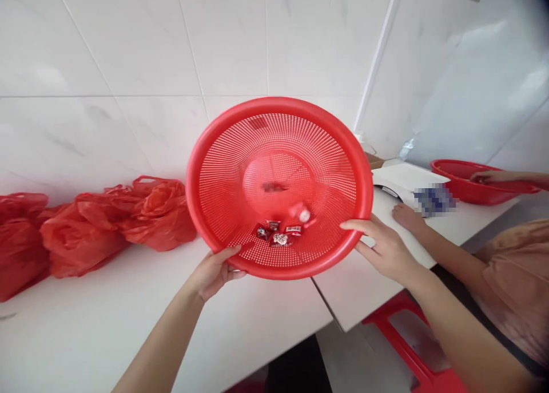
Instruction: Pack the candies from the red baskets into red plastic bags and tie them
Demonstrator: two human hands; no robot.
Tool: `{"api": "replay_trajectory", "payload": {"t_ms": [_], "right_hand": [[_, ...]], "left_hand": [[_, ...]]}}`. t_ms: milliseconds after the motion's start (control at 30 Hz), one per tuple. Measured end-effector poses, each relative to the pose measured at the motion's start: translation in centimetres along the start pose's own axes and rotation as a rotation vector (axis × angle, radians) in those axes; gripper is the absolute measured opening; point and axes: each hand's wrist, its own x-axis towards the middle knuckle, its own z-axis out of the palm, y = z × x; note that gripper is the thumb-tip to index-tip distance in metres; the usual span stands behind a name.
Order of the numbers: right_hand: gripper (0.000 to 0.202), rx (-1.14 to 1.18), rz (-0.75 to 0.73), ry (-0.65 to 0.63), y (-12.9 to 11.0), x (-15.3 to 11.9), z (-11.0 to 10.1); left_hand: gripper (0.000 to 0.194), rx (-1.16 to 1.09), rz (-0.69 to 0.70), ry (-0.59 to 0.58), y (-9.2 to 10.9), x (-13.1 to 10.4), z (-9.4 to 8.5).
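A round red plastic colander basket (274, 270) is held up over the white table, tilted so that its inside faces me. My left hand (217, 272) grips the lower left of its rim, thumb inside and fingers beneath. On the lower right of the rim, my right hand (384, 249) is closed in the same way. Several small wrapped sweets (281, 238) in dark red and white wrappers rest together against the basket's lower wall. Just above them is a blurred red and white piece (303, 214). Near the basket's bottom centre shows a dark slot or mark I cannot make out.
Tied red plastic bags (86, 230) stand at the left against the tiled wall. To the right sits a co-worker, one hand (407, 217) on the table, the other at a red basin (476, 195). A red stool (403, 324) stands below the table edge (330, 301).
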Motion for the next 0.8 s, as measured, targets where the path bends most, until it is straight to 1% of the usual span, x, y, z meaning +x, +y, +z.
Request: {"api": "replay_trajectory", "payload": {"t_ms": [67,133,200,267,333,367,400,467,500,567,633,700,733,800], "right_hand": [[0.046,0.140,0.112,0.045,-0.6,-0.6,2.1],[0.059,0.342,0.261,0.081,-1.9,-1.3,4.2],[0.069,0.584,0.386,0.107,-3.7,-1.8,6.2],[0.074,0.769,0.487,0.149,-5.6,-1.8,7.9],[0.070,0.843,0.562,0.161,-7.1,-1.3,9.6],[0.062,0.858,0.596,0.123,-7.6,-1.0,10.5],[0.051,0.871,0.625,0.057,-7.8,-0.6,11.5],[0.034,0.879,0.663,-0.061,-8.0,-0.2,13.7],[0.030,0.866,0.674,-0.081,-7.9,-0.1,14.9],[0.028,0.808,0.667,-0.040,-7.8,-0.2,17.1],[0.028,0.746,0.656,0.028,-8.0,-0.4,18.8],[0.032,0.704,0.638,0.069,-8.3,-0.6,19.8],[0.037,0.689,0.612,0.087,-8.5,-0.6,20.0],[0.056,0.683,0.527,0.106,-9.0,-0.7,20.1]], "left_hand": [[0.025,-0.024,0.039,0.071,-0.6,-0.8,-0.9],[0.019,-0.051,0.065,0.160,-1.1,-1.7,-1.8],[0.018,-0.061,0.051,0.238,-1.5,-2.6,-2.7],[0.022,-0.053,0.012,0.261,-1.9,-3.4,-3.7],[0.027,-0.050,-0.017,0.260,-2.6,-3.9,-4.8],[0.029,-0.051,-0.021,0.260,-3.0,-4.1,-5.4],[0.031,-0.058,-0.022,0.266,-3.5,-4.1,-6.1],[0.033,-0.103,-0.023,0.276,-4.6,-3.9,-7.5],[0.033,-0.140,-0.026,0.274,-5.3,-3.8,-8.0],[0.030,-0.195,-0.005,0.308,-6.4,-3.4,-8.7],[0.029,-0.196,0.069,0.412,-7.4,-2.9,-8.7],[0.038,-0.153,0.183,0.562,-8.1,-2.5,-8.3],[0.045,-0.130,0.237,0.621,-8.4,-2.3,-8.0],[0.053,-0.083,0.329,0.678,-8.9,-2.0,-7.3]]}}
